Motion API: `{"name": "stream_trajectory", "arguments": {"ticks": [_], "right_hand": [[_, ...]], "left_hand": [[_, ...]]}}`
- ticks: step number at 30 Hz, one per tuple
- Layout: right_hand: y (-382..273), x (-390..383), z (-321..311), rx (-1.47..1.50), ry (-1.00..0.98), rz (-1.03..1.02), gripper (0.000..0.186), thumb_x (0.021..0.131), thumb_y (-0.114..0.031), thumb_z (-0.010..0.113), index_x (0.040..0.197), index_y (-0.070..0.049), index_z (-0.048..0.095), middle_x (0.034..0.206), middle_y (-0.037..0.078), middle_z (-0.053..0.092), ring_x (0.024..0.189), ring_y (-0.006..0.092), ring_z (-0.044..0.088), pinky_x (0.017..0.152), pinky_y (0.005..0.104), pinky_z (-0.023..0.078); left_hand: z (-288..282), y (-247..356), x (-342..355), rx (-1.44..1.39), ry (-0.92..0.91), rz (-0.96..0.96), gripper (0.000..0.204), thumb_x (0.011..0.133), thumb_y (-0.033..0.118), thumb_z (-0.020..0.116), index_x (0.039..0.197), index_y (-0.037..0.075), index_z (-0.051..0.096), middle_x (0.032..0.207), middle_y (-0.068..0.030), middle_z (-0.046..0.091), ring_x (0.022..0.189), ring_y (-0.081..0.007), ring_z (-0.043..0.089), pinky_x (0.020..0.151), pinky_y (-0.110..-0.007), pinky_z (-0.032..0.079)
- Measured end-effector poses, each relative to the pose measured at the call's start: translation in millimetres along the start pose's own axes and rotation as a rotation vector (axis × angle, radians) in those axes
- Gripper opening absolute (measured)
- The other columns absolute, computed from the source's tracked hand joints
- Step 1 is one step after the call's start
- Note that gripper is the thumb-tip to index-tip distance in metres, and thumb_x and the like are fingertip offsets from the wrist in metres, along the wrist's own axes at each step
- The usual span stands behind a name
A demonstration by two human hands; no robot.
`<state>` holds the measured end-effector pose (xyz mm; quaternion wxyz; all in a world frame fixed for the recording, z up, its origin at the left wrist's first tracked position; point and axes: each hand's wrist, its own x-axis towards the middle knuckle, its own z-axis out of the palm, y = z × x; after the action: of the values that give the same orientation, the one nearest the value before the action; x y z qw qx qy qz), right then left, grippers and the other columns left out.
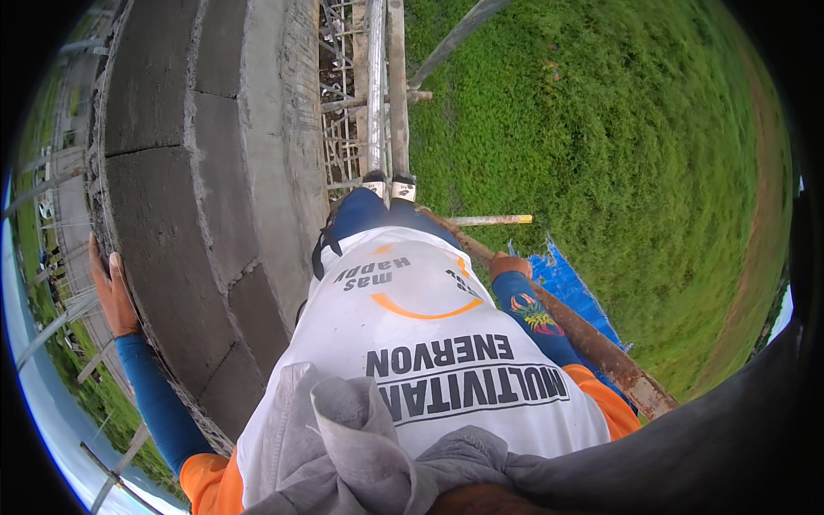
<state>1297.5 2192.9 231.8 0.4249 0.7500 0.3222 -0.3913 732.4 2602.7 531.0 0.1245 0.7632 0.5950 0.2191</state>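
Observation:
My left hand (pixel 113 292) lies with fingers stretched out along the top edge of a grey concrete block wall (pixel 163 223), pressed flat against it. On the other side, my right hand (pixel 510 265) is closed around a rusty metal bar (pixel 592 343) that runs slantwise past my hip; the bar hides part of its fingers. Rough mortar joints show between the wall's blocks. My feet, in black and white shoes (pixel 402 188), stand on narrow scaffold members, a pale pipe (pixel 376 94) and a plank (pixel 397 94) side by side.
Scaffold poles and bars (pixel 343 103) fill the gap beside the wall. A grey pole (pixel 459 39) slants outward ahead, and a yellow-tipped pipe (pixel 498 220) juts right. Blue tarp (pixel 566 287) hangs beyond the rusty bar. Green growth (pixel 618 129) covers the ground far below.

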Motion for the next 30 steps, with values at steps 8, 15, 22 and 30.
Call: {"name": "stream_trajectory", "arguments": {"ticks": [8,15,22,30], "right_hand": [[1,0,-5,0.062,-0.037,-0.012,0.056,0.092,-0.028,0.066,0.143,-0.011,0.053,0.127,0.010,0.072,0.105,0.0322,0.073,0.074,0.0598,0.056],[2,3,-8,0.097,-0.059,-0.009,0.052,0.092,-0.028,0.067,0.140,-0.011,0.057,0.127,0.009,0.072,0.107,0.0319,0.073,0.077,0.0597,0.056],[5,3,-1,0.135,-0.035,-0.008,0.048,0.094,-0.029,0.065,0.138,-0.012,0.060,0.126,0.011,0.072,0.108,0.0324,0.072,0.079,0.0600,0.055],[2,5,-5,0.107,-0.035,0.013,0.046,0.093,-0.028,0.065,0.136,-0.012,0.059,0.124,0.012,0.073,0.108,0.0328,0.073,0.079,0.0589,0.055]], "left_hand": [[0,11,0,-0.006,0.005,0.015,0.065,0.107,0.043,0.047,0.162,0.010,0.031,0.167,-0.0118,0.029,0.154,-0.0292,0.027,0.124,-0.047,0.024],[2,12,0,-0.072,0.039,-0.030,0.071,0.106,0.051,0.046,0.163,0.012,0.030,0.167,-0.0123,0.029,0.153,-0.0345,0.028,0.124,-0.049,0.024],[6,10,2,-0.032,0.031,-0.052,0.073,0.105,0.052,0.049,0.163,0.012,0.029,0.168,-0.0140,0.027,0.154,-0.0337,0.025,0.125,-0.047,0.022],[6,25,-2,-0.039,0.023,-0.039,0.072,0.104,0.050,0.051,0.163,0.014,0.029,0.167,-0.0137,0.029,0.156,-0.0317,0.023,0.126,-0.046,0.020]]}}
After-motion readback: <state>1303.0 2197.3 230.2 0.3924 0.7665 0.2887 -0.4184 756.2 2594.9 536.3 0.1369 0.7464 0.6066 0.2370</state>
